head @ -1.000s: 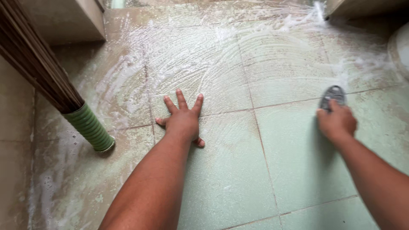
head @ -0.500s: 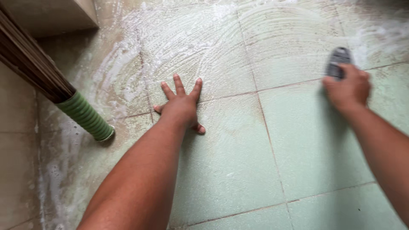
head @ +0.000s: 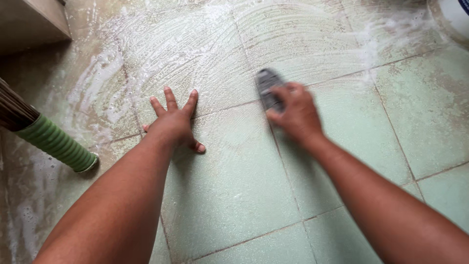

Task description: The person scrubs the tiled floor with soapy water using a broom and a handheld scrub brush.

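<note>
Roughly halfway: far tiles (head: pixel 205 44) lathered, near tiles bare of suds. Right hand (head: pixel 294 115) grips brush (head: pixel 268 87) on floor by foam edge. Left hand (head: pixel 172 126) flat, fingers spread, empty.

**Little to report: 1 partly seen container**

The only possible package is a white rounded container (head: pixel 452 17), cut off by the top right corner of the view, standing on the wet tiled floor (head: pixel 234 195). A small dark blue patch, perhaps part of a label, shows at its upper edge. No signs or screens are visible.
</note>
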